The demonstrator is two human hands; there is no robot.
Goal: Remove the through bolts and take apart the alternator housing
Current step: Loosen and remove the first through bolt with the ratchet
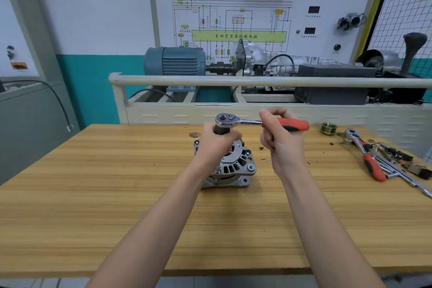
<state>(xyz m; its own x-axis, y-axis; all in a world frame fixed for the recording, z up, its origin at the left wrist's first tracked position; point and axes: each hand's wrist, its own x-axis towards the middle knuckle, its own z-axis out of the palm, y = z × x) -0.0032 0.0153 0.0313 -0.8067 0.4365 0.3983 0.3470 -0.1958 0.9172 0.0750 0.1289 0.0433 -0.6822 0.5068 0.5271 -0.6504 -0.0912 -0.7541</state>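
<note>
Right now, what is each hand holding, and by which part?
The right hand grips the ratchet by its red handle; the left hand grips the dark socket extension under the ratchet head.

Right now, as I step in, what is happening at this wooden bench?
A person is working on a silver metal alternator standing on the wooden workbench. The left hand grips the dark socket extension below the head of a chrome ratchet with a red handle, while the right hand holds that handle. The housing is not yet apart. A second red-handled ratchet lies among loose parts to the right.
</note>
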